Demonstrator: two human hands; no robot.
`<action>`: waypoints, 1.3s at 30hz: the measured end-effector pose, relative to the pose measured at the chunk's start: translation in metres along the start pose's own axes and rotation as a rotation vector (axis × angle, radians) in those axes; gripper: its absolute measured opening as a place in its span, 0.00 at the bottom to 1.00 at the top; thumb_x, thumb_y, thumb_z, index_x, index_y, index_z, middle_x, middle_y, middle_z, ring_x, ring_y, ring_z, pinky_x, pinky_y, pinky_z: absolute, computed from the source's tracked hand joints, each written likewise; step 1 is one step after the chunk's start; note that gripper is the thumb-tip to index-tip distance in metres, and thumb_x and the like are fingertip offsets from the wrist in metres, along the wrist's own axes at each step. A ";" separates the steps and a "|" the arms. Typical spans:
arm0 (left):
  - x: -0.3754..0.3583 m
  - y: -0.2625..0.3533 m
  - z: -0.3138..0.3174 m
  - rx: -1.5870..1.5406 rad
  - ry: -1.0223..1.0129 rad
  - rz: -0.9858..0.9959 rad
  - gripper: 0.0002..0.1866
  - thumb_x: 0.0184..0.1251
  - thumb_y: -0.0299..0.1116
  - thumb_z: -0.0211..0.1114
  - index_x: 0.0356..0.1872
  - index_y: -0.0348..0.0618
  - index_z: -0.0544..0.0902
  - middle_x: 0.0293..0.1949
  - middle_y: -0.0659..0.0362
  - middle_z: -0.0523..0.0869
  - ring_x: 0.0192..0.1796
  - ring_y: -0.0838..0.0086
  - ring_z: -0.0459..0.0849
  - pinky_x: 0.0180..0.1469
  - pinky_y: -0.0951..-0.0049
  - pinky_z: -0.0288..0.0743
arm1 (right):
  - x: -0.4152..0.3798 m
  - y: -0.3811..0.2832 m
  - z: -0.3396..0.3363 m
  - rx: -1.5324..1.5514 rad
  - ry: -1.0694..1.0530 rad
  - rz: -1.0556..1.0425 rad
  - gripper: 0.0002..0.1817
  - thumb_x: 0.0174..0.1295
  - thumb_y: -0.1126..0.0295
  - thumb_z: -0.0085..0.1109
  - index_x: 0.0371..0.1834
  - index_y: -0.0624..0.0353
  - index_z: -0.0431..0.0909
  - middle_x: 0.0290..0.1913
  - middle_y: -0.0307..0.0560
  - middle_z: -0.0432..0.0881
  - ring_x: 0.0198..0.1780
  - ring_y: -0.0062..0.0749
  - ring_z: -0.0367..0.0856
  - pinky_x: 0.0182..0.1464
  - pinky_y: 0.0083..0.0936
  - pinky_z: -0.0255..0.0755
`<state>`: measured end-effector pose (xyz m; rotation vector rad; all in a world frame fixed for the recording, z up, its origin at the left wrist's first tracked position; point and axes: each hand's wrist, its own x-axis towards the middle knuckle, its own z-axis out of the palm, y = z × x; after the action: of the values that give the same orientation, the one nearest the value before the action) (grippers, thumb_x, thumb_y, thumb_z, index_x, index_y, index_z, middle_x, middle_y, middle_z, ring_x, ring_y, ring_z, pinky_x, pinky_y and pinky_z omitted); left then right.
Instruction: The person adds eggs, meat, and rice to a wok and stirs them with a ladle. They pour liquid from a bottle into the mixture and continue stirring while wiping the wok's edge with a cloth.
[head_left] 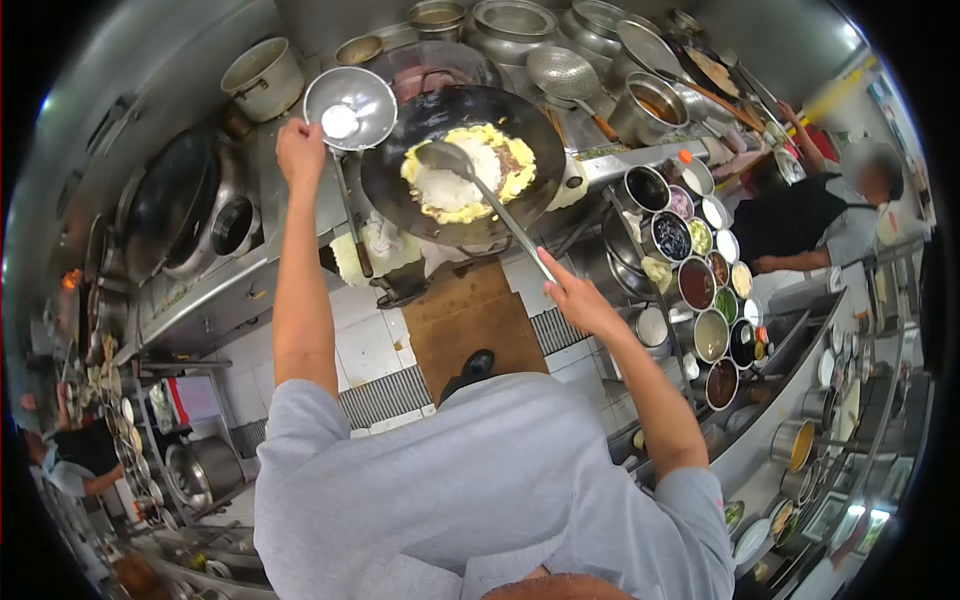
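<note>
Over wok (400,170), right hand (575,300) gripping ladle (450,160)

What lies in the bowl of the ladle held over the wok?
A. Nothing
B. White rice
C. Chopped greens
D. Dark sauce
B: the right hand holds the ladle, whose bowl sits in a heap of white rice on yellow egg inside the wok.
</note>
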<state>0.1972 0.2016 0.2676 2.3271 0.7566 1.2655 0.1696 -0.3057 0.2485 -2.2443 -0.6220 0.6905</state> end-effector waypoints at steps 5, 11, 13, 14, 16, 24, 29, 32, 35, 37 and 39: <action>0.008 0.001 0.001 -0.027 0.021 0.011 0.12 0.59 0.37 0.65 0.27 0.37 0.78 0.33 0.46 0.82 0.41 0.48 0.81 0.45 0.51 0.73 | -0.032 -0.011 -0.017 -0.014 0.052 -0.006 0.32 0.74 0.60 0.50 0.80 0.31 0.56 0.41 0.67 0.84 0.45 0.66 0.82 0.51 0.47 0.73; 0.016 0.003 -0.003 -0.210 -0.072 -0.210 0.12 0.59 0.37 0.65 0.30 0.36 0.81 0.36 0.46 0.84 0.41 0.48 0.83 0.47 0.54 0.75 | -0.028 0.024 -0.013 -0.085 0.048 -0.012 0.30 0.74 0.60 0.51 0.79 0.31 0.59 0.42 0.68 0.84 0.46 0.65 0.82 0.50 0.48 0.73; 0.022 0.004 -0.003 -0.160 -0.042 -0.158 0.11 0.59 0.36 0.65 0.31 0.36 0.81 0.36 0.46 0.84 0.40 0.50 0.84 0.48 0.56 0.76 | -0.029 0.017 -0.022 -0.147 0.178 -0.179 0.30 0.73 0.60 0.52 0.79 0.32 0.60 0.42 0.68 0.84 0.46 0.66 0.82 0.50 0.48 0.73; 0.024 0.002 -0.004 -0.181 -0.050 -0.161 0.11 0.59 0.36 0.65 0.31 0.36 0.81 0.36 0.46 0.83 0.39 0.50 0.83 0.48 0.55 0.76 | -0.038 0.013 -0.026 -0.137 0.201 -0.153 0.31 0.72 0.63 0.53 0.78 0.33 0.61 0.41 0.66 0.84 0.43 0.67 0.81 0.48 0.52 0.73; 0.018 0.014 -0.011 -0.169 -0.036 -0.118 0.11 0.60 0.35 0.65 0.30 0.36 0.80 0.35 0.46 0.83 0.38 0.51 0.83 0.46 0.55 0.75 | -0.044 0.002 -0.034 -0.203 0.199 -0.092 0.32 0.71 0.64 0.54 0.78 0.34 0.60 0.39 0.64 0.84 0.41 0.67 0.80 0.46 0.54 0.72; -0.001 0.067 0.063 -0.286 -0.252 -0.070 0.11 0.63 0.37 0.65 0.35 0.38 0.82 0.35 0.47 0.85 0.40 0.57 0.85 0.46 0.60 0.76 | 0.010 0.070 0.003 -0.444 0.154 -0.154 0.32 0.72 0.58 0.53 0.79 0.32 0.58 0.33 0.60 0.83 0.35 0.56 0.84 0.39 0.48 0.78; -0.052 0.155 0.126 -0.557 -0.445 0.054 0.15 0.70 0.38 0.65 0.44 0.34 0.84 0.37 0.54 0.88 0.37 0.69 0.82 0.44 0.66 0.77 | -0.062 0.096 -0.012 -0.046 0.481 -0.053 0.30 0.75 0.54 0.50 0.78 0.43 0.60 0.53 0.57 0.76 0.56 0.54 0.76 0.57 0.44 0.72; -0.100 0.216 0.167 -0.443 -0.572 0.360 0.15 0.70 0.38 0.64 0.32 0.35 0.76 0.26 0.57 0.78 0.31 0.71 0.70 0.39 0.66 0.71 | -0.129 0.170 0.008 -0.007 0.712 0.117 0.29 0.73 0.59 0.53 0.77 0.44 0.63 0.52 0.55 0.76 0.55 0.52 0.77 0.56 0.44 0.73; -0.187 0.274 0.214 -0.685 -0.806 0.420 0.13 0.70 0.36 0.62 0.31 0.36 0.75 0.27 0.57 0.76 0.31 0.72 0.72 0.40 0.64 0.73 | -0.224 0.212 0.007 0.161 0.844 0.236 0.26 0.71 0.65 0.56 0.73 0.46 0.69 0.50 0.53 0.78 0.52 0.48 0.79 0.56 0.40 0.74; -0.277 0.341 0.191 -0.696 -0.934 0.425 0.09 0.68 0.32 0.63 0.31 0.39 0.75 0.28 0.60 0.77 0.32 0.74 0.74 0.38 0.68 0.73 | -0.304 0.268 0.032 0.192 1.080 0.343 0.24 0.68 0.68 0.58 0.69 0.48 0.74 0.48 0.49 0.81 0.49 0.40 0.81 0.53 0.35 0.76; -0.349 0.381 0.215 -0.659 -1.216 0.464 0.07 0.67 0.30 0.63 0.32 0.38 0.77 0.28 0.60 0.77 0.31 0.74 0.74 0.36 0.68 0.72 | -0.393 0.286 0.031 0.562 1.306 0.580 0.23 0.67 0.71 0.57 0.67 0.50 0.76 0.47 0.43 0.82 0.41 0.27 0.83 0.41 0.27 0.80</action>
<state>0.3282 -0.3289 0.1451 2.1488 -0.5374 -0.0059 -0.0759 -0.7112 0.1359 -1.7918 0.7793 -0.3968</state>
